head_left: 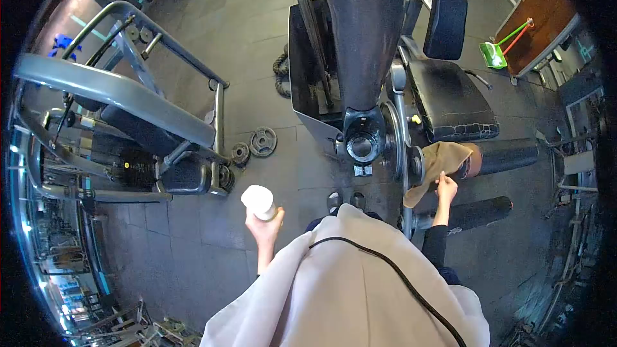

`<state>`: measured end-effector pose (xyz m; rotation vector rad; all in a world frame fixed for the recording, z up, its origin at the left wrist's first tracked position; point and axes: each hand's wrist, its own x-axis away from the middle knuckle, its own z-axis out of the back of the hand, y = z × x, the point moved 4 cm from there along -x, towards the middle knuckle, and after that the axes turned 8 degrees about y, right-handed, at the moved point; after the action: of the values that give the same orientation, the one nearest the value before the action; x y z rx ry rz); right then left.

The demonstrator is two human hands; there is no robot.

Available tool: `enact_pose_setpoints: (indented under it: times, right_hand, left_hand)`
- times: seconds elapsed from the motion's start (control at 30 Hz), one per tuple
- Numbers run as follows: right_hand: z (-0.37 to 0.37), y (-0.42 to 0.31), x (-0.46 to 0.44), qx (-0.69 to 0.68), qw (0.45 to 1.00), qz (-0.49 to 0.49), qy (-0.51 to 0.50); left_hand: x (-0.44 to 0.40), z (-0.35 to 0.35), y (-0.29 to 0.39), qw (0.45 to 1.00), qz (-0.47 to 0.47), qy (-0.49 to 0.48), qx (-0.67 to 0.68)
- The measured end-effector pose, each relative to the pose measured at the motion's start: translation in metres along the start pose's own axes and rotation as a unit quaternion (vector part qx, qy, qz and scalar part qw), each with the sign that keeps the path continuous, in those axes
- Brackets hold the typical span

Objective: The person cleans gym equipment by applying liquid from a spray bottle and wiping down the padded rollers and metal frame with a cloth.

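Observation:
My left hand (264, 226) is wrapped around a white bottle (258, 199), held out over the floor to the left of my body. The bottle's wide top faces up at me, and its lower part is mostly hidden by my fingers. On the other side, my right hand (445, 187) pinches a brown cloth (439, 162). That cloth drapes by the end of the upper black roller pad (508, 157) on a leg machine. Below it lies a second roller pad (481, 213). The machine's cracked black seat (452, 99) is just beyond the cloth.
A thick dark machine column (366, 32) rises straight ahead. To the left stands a grey-framed weight machine (122, 99), with loose weight plates (263, 141) on the floor near it. A green dustpan (493, 55) leans by a brown panel (546, 16) at the upper right.

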<state>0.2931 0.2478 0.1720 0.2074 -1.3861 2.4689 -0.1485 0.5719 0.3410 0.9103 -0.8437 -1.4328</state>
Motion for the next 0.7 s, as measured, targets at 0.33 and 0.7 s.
enact_pose_setpoints:
  times: [0.33,0.7]
  right_hand:
    - [0.042,-0.194,0.082,-0.126,0.947,0.282,-0.092]
    - [-0.084,-0.272,0.229,0.032,0.761,0.647,-0.034]
  left_hand:
    - [0.000,-0.009,-0.013,0.998,-0.022,-0.004,0.050]
    - [0.009,-0.043,0.011,0.985,-0.027,-0.131,0.108]
